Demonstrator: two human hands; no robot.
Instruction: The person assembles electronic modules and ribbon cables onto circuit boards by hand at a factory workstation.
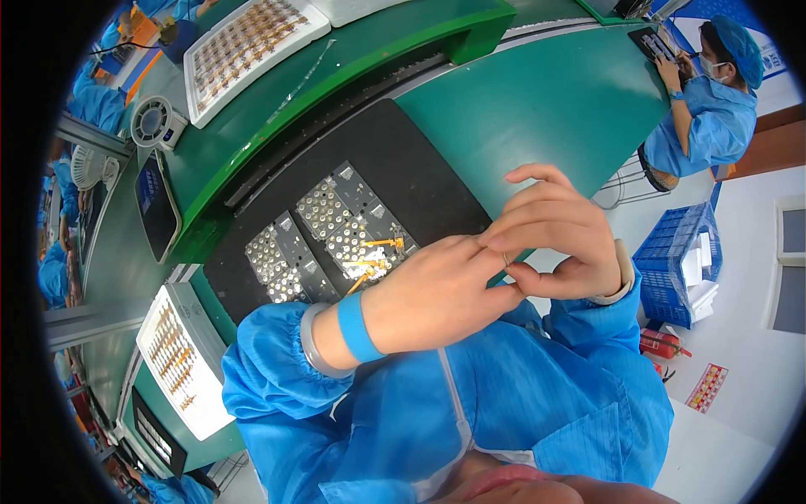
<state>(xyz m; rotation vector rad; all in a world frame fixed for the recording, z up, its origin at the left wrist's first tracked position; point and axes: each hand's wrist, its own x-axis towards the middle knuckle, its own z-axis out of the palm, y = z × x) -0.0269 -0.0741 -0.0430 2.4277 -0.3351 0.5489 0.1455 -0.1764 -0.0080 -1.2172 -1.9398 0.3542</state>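
Note:
My left hand, with a blue band on its wrist, reaches across in front of my chest, above the near edge of a black mat. Its thumb and fingertips press together against the fingertips of my right hand. The right hand is pinched too, its other fingers curved upward. Whatever lies between the fingertips is too small or hidden to make out. Beyond the left hand, two dark boards with round silvery pieces lie on the mat. Orange flexible strips rest on the right-hand board, partly hidden by my hand.
A white tray of small brown-orange parts stands on the green shelf; another white tray sits at the left. Near the shelf are a small fan and a phone. A co-worker sits at the far right, behind blue crates.

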